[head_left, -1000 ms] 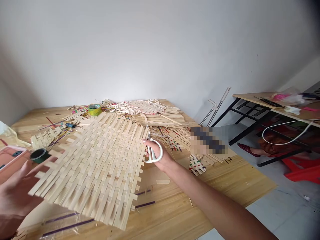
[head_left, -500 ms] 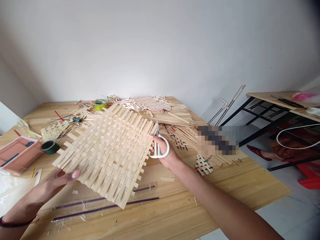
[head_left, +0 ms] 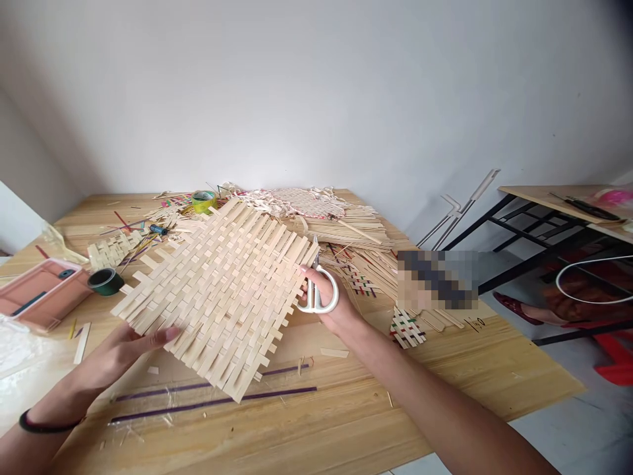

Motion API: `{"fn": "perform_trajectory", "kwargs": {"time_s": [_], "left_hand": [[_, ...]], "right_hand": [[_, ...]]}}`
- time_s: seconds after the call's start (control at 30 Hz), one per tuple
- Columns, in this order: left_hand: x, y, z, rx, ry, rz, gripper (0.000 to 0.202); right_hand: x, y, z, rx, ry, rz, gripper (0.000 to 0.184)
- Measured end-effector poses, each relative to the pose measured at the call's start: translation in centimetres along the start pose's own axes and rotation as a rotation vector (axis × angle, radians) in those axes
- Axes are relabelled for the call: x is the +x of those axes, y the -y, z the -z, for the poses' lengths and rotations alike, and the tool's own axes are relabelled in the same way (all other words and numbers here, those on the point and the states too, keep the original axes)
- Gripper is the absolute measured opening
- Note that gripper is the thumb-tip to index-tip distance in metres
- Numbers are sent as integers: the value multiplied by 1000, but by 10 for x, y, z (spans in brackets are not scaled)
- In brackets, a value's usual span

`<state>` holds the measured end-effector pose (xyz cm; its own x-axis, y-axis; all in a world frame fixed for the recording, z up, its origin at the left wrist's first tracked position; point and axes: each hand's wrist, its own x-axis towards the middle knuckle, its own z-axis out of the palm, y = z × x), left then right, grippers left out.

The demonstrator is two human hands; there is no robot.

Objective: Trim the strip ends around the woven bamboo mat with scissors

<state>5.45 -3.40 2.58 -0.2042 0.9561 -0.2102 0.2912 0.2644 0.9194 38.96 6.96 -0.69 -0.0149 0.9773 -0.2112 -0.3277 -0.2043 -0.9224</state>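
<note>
The fingers of my left hand (head_left: 121, 349) pinch the woven-strip mat (head_left: 222, 290) at its near-left edge; my right hand (head_left: 341, 315) pinches its right edge, holding also white-handled scissors (head_left: 335, 295).

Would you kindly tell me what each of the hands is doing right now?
Left hand: holding the mat by its near edge, thumb on top.
Right hand: holding the scissors, thumb at the mat's right edge.
</note>
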Motion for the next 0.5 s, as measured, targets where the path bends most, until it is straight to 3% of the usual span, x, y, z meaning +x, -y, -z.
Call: {"fn": "perform_trajectory", "kwargs": {"time_s": [0.03, 0.13, 0.3, 0.5], "left_hand": [[3, 7, 1, -46, 70, -49, 46], [10, 20, 3, -201, 108, -125, 40], [14, 19, 4, -418, 23, -126, 23], [14, 11, 6, -474, -50, -91, 35]], "right_hand": [[0, -1, -1, 3, -1, 1, 44], [0, -2, -2, 7, 11, -3, 46], [-4, 0, -2, -68, 84, 6, 48], [-3, -2, 0, -101, 161, 10, 45]]}}
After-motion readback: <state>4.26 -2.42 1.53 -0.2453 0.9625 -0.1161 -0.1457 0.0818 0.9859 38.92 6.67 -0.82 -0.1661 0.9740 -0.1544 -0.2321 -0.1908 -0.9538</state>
